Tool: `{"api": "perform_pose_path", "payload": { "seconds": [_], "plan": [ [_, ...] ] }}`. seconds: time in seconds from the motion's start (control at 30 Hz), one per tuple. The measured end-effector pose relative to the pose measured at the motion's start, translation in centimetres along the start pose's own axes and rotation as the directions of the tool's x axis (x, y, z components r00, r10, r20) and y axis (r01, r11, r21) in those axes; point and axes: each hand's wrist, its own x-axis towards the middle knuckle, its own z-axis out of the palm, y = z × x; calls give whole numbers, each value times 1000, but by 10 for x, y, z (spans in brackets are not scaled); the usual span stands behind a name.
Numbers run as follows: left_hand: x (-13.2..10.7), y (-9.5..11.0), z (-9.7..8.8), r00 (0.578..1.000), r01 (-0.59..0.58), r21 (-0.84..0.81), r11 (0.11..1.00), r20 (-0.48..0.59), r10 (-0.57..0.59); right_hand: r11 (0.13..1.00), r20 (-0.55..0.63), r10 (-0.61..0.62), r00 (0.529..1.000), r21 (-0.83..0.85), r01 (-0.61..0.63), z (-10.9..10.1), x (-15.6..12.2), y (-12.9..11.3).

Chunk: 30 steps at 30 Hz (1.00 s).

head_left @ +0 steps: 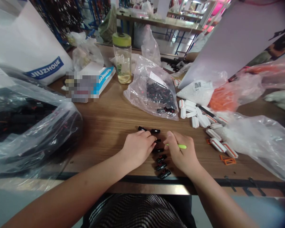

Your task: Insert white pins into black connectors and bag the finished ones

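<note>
My left hand (139, 148) rests on the table with its fingertips closed on a small black plastic connector (158, 141). Facing it, my right hand (181, 150) grips a thin tool with a yellow-green handle (182, 146); its working tip is hidden by the fingers. Two more black pieces lie just beyond the left fingers, one a black connector (155, 130) with white marks on it. Toward the table's front edge runs a column of several black connectors, the nearest connector (164, 174) showing rows of small holes and a bit of red.
A clear bag of black parts (160, 91) lies ahead, beside a lidded bottle (122, 60). White strips (201, 117) and orange pieces (228, 160) are scattered at right near plastic bags. A large bag of black parts (35, 123) fills the left. The table edge (154, 189) is close to me.
</note>
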Motion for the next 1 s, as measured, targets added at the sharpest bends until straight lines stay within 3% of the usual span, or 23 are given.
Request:
{"api": "perform_pose_path", "payload": {
  "seconds": [0.1,0.2,0.4,0.57,0.67,0.77,1.0],
  "plan": [
    [0,0,-1,1000,0,4,1000,11,0,1000,40,-16,999,-20,17,-2,3,-3],
    [0,0,-1,1000,-3,5,1000,15,3,998,53,39,998,52,-42,-7,8,0],
    [-2,3,-3,999,-29,-29,999,-19,28,961,-149,241,959,171,-215,-13,28,23],
    [8,-2,-21,995,24,-29,999,-93,-27,974,-101,204,974,118,-192,-1,35,32],
    [19,-11,-26,998,7,53,999,-58,-4,976,-104,190,976,128,-176,3,34,31],
    [27,-18,-21,1000,-26,58,998,-3,26,974,-114,192,975,142,-175,3,32,30],
    [23,-21,-3,999,-11,-44,999,-47,9,969,-137,181,974,197,-153,1,24,21]
  ]
}}
